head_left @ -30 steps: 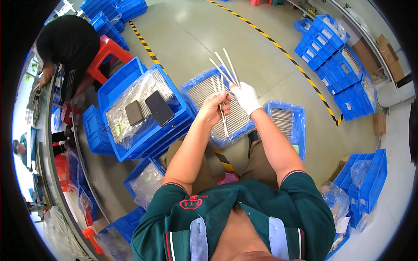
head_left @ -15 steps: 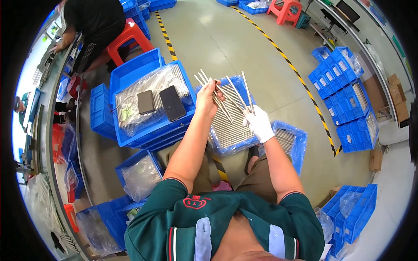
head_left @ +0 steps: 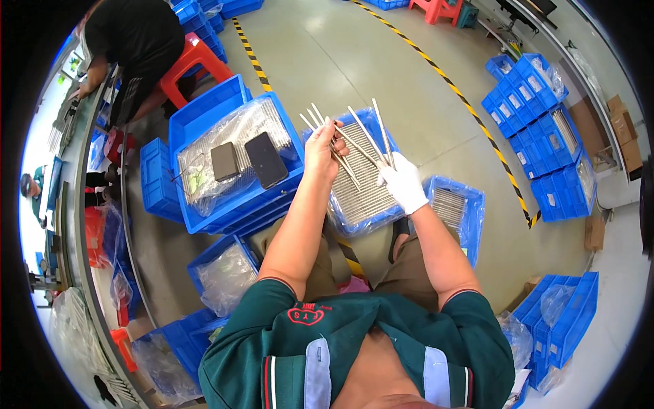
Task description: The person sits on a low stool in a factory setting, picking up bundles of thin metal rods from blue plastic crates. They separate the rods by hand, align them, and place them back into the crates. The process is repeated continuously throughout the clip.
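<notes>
My bare left hand (head_left: pixel 323 151) is closed around several thin metal rods (head_left: pixel 348 172), which fan out above and below the fingers. In my right hand (head_left: pixel 405 185), which wears a white glove, more metal rods (head_left: pixel 383 129) are pinched near their lower ends, their tops spread apart. One slanting rod (head_left: pixel 355 144) spans the gap between both hands. Beneath them sits a blue tray (head_left: pixel 368 228) lined with clear plastic. Rows of similar rods (head_left: pixel 357 198) lie side by side in it.
At left, stacked blue crates (head_left: pixel 235 217) carry plastic-covered rods, a black phone (head_left: pixel 266 161) and a dark flat case (head_left: pixel 224 161). A smaller blue tray (head_left: pixel 475 215) of rods stands by my right knee. Another person (head_left: pixel 136 41) sits on a red stool (head_left: pixel 202 65) at a long bench (head_left: pixel 80 204).
The rods at my right hand have shifted slightly, their tops leaning further left. Both hands stay over the tray with rods in them. The whole view has shifted a little.
</notes>
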`<state>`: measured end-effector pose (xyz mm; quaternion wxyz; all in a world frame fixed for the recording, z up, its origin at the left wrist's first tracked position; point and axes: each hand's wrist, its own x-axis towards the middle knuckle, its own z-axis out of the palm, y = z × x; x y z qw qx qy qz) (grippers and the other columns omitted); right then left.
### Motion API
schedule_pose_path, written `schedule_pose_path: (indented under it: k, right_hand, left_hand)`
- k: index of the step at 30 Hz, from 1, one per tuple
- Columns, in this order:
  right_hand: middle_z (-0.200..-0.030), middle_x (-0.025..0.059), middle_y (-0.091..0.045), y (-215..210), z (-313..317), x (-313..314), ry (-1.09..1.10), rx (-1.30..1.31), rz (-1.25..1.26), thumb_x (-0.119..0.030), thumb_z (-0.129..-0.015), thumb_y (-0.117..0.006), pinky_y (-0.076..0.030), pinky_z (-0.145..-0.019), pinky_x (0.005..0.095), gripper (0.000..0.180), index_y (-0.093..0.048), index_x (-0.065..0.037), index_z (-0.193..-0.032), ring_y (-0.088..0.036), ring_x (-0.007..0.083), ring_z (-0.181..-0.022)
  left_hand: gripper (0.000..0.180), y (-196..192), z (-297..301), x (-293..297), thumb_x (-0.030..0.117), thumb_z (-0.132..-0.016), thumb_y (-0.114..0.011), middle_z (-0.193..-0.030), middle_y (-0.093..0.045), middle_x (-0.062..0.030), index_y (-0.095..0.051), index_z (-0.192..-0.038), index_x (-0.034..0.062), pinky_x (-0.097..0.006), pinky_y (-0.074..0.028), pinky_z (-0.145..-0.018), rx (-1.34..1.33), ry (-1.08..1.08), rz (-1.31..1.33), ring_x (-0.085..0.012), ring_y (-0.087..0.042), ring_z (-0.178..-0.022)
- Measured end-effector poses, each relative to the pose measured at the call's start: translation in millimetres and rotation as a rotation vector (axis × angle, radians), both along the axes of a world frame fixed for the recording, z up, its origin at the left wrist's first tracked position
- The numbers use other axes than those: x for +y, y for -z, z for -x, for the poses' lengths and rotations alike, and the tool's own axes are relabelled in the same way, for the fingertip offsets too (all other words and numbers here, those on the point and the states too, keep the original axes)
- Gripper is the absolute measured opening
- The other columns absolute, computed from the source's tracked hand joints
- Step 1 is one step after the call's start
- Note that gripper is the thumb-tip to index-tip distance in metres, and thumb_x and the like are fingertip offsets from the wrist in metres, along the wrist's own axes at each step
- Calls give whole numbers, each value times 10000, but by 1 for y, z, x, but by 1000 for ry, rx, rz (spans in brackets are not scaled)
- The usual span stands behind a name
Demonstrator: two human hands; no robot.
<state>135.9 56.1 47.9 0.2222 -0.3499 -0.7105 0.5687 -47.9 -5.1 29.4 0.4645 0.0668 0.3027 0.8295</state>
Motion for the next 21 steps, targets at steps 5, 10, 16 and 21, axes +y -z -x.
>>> schedule_pose_path:
  k: [5,10,16,21]
  right_hand:
    - [-649,48,-593,11,8,0,46,99,59,-141,-874,-578,-436,-584,265,134,-587,-7,-875,-544,108,-602]
    - [-682,68,-597,20,11,5,125,139,41,-178,-867,-603,-451,-554,296,172,-579,-11,-899,-562,131,-590]
    - [-720,131,-618,27,12,5,173,-23,-216,-200,-863,-603,-468,-585,343,187,-572,-19,-898,-617,206,-644]
    - [-771,178,-629,3,17,-8,219,125,-29,-206,-849,-613,-473,-623,393,224,-550,7,-880,-624,300,-700]
  left_hand:
    - [232,6,-20,2,239,-915,-586,-682,-457,3,-593,-938,9,-233,-343,-455,78,102,42,-84,-397,-516]
    - [222,0,-40,0,247,-918,-576,-690,-449,8,-589,-1003,43,-206,-320,-449,59,232,79,-66,-370,-511]
    - [213,7,-41,-1,259,-927,-555,-689,-444,17,-581,-951,49,-197,-309,-425,164,206,148,-58,-354,-489]
    - [194,-6,-66,-3,241,-927,-542,-625,-450,42,-579,-877,57,-192,-278,-398,78,227,175,-38,-341,-447]
